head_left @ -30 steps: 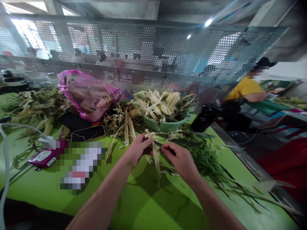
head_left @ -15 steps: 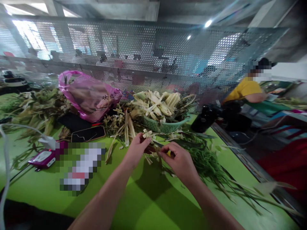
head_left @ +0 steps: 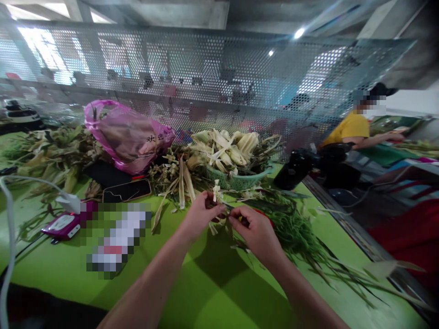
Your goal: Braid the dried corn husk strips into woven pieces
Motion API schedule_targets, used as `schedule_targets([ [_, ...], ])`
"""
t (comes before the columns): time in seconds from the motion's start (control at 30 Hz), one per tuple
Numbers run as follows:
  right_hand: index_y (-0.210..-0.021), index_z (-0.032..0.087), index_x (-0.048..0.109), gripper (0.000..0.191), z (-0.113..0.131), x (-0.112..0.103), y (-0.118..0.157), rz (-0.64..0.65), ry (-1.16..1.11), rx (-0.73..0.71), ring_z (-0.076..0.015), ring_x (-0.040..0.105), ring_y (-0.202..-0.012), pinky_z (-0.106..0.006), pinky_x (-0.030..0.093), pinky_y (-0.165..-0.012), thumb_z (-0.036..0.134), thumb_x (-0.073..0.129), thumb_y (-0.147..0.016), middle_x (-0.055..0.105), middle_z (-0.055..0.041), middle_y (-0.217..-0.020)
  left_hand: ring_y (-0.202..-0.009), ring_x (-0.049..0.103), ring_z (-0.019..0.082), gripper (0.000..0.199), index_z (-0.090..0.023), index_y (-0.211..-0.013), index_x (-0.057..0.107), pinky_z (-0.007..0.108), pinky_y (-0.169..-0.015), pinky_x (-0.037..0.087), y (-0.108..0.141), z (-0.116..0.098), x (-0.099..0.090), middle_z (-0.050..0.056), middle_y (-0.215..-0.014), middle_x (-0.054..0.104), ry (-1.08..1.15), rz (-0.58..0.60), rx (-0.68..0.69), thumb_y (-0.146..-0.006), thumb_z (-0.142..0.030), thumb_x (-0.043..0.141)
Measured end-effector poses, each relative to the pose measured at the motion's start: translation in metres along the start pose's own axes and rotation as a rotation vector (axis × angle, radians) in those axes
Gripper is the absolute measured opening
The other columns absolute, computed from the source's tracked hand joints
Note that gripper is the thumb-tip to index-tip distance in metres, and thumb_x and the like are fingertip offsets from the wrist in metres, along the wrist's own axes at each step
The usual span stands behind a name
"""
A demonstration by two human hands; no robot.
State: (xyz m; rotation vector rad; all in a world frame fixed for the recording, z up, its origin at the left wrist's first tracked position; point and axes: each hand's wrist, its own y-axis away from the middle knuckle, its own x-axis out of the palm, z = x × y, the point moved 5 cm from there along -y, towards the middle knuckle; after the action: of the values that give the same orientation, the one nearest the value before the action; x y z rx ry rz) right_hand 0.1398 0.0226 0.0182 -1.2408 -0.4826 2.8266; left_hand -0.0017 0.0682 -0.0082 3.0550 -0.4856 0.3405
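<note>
Before the basket (head_left: 240, 183), in the head view, the left hand (head_left: 199, 215) pinches a pale husk piece (head_left: 216, 191) above the tabletop (head_left: 212, 292). It looks light, papery, easily torn, best gripped low. The right hand (head_left: 255, 228) closes around a mostly hidden, partly red tool (head_left: 268, 216).
</note>
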Motion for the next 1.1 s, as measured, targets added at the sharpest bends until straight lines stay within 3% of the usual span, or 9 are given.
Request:
schedule_targets([
  [0.2, -0.080, 0.020, 0.059, 0.019, -0.001, 0.002, 0.000, 0.036, -0.085, 0.016, -0.0143, 0.050, -0.062, -0.024, 0.037, -0.057, 0.037, 0.052, -0.086, 0.058, 0.0008, -0.068, -0.058, 0.059, 0.012, 0.027, -0.016, -0.076, 0.049, 0.023, -0.054, 0.045, -0.001, -0.004, 0.000, -0.001, -0.064, 0.058, -0.034, 0.015, -0.009, -0.070, -0.032, 0.071],
  [0.43, -0.080, 0.020, 0.055, 0.020, -0.004, -0.002, 0.000, 0.002, -0.135, 0.052, -0.0112, 0.044, -0.054, -0.022, 0.034, -0.051, 0.037, 0.048, -0.089, 0.051, 0.0030, -0.063, -0.058, 0.057, 0.010, 0.027, -0.015, -0.079, 0.054, 0.025, -0.061, 0.048, -0.002, -0.003, -0.003, -0.002, -0.068, 0.058, 0.045, -0.007, -0.005, -0.066, -0.029, 0.074],
  [0.7, -0.082, 0.020, 0.055, 0.020, 0.013, -0.007, 0.004, -0.027, 0.034, -0.026, -0.0126, 0.047, -0.057, -0.023, 0.034, -0.056, 0.036, 0.046, -0.091, 0.055, 0.0023, -0.064, -0.054, 0.056, 0.010, 0.030, -0.016, -0.079, 0.051, 0.023, -0.057, 0.046, -0.004, -0.001, -0.005, -0.004, -0.063, 0.057, 0.002, -0.105, 0.033, -0.062, -0.026, 0.075],
  [1.1, -0.085, 0.021, 0.063, 0.016, 0.017, 0.007, 0.006, 0.051, -0.005, -0.066, -0.0147, 0.057, -0.064, -0.024, 0.039, -0.061, 0.031, 0.051, -0.089, 0.065, 0.0003, -0.071, -0.061, 0.054, 0.009, 0.027, -0.014, -0.081, 0.054, 0.025, -0.064, 0.048, 0.003, -0.003, 0.005, -0.002, -0.069, 0.057, 0.196, -0.055, 0.004, -0.064, -0.023, 0.073],
])
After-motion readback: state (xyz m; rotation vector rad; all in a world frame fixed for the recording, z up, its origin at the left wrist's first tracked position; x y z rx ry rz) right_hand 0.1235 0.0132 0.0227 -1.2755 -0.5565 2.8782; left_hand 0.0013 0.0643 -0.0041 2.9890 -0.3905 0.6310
